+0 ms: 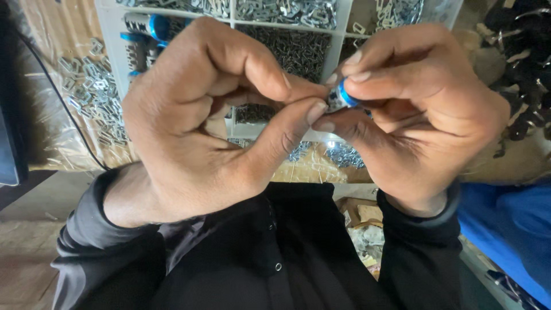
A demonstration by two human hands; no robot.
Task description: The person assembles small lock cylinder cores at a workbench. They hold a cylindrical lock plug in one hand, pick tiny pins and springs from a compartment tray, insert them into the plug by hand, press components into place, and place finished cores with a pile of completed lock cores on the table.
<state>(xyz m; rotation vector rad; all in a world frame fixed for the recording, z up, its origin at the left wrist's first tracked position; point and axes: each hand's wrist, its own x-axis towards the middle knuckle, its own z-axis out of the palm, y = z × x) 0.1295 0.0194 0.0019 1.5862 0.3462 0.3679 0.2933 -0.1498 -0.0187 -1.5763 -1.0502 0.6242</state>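
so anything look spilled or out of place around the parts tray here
Yes. Loose flat metal clips lie scattered on the brown surface left of the white compartment tray, and more small metal parts sit below its front edge, outside any compartment. Both hands, left hand and right hand, pinch a small blue-ringed metal part.

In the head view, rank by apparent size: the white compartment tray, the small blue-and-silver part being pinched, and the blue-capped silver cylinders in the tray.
1. White plastic compartment tray, largest though partly hidden.
2. Blue-capped silver cylinders in its left compartment.
3. Small blue-and-silver part, pinched by left hand and right hand; mostly covered and nearer the camera, so ranks 2 and 3 are unsure.
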